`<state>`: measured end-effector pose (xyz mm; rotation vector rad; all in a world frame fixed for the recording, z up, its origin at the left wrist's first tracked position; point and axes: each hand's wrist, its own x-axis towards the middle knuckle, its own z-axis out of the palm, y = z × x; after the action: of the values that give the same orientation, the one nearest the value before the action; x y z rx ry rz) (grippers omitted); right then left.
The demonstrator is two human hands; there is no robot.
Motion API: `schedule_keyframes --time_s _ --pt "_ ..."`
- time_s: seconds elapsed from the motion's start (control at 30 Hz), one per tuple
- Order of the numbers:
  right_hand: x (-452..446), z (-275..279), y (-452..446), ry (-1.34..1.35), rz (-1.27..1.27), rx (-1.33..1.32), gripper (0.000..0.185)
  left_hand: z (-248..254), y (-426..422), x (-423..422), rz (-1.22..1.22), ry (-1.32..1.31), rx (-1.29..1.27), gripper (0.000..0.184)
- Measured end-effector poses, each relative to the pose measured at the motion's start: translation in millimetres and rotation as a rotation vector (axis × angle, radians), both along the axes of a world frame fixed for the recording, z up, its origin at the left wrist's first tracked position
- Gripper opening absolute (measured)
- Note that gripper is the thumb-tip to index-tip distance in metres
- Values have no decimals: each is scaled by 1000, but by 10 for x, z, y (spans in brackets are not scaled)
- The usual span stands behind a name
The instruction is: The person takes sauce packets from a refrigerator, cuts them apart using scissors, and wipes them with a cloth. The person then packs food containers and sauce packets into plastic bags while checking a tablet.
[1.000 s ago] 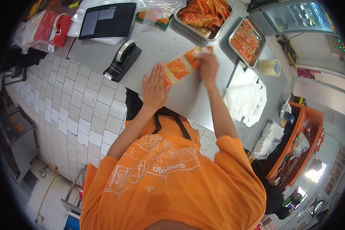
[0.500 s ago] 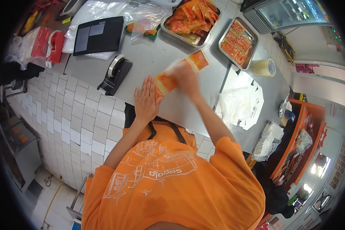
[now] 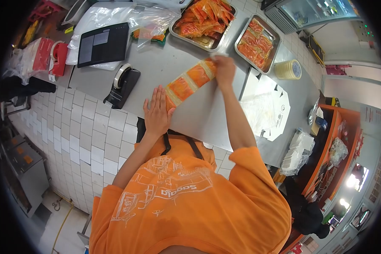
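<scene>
The strip of orange packets [image 3: 181,88] lies flat on the steel table [image 3: 144,55], set slantwise from where I look. Its long axis runs from the near left end, close to the table's front edge, to the far right end, which points toward the gap between the two trays. Pale bands cross it between the orange sections.

I have the left hand [image 3: 157,118] open and flat at the near end, fingers extended together, its thumb side against the strip. The right hand [image 3: 224,73] is curled at the far end, closed on a white wad [image 3: 218,55]. The hands are well apart, with most of the strip between them.

The right hand covers the tip of the far end, so I can't see how it finishes; the left hand hides part of the near end. I can't make out what the wad is, nor whether it touches the strip.

Past the far end, the heaped tray [image 3: 202,44] is cut off by the top of my view; the flatter tray [image 3: 258,44] sits to its right. Left of the strip stands a black tape dispenser [image 3: 122,89], with a dark tablet [image 3: 102,45] farther out.
</scene>
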<state>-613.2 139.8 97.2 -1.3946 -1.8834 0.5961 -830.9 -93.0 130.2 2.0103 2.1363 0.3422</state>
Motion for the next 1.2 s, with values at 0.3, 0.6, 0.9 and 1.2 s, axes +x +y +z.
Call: schedule_keyframes --time_s 0.3,0.6,0.9,1.2 --pt "297 191 -288 84 -68 -87 17 -15 40 6 3 -24 8 74" --pt "106 113 -690 203 -93 154 17 -251 29 -2 -79 -123 180 69" --pt "533 821 -1725 287 -341 -94 12 -13 362 -35 -293 186 25 43" --pt "980 877 -2560 706 -580 -506 19 1219 1673 620 -380 -998 -298 26"
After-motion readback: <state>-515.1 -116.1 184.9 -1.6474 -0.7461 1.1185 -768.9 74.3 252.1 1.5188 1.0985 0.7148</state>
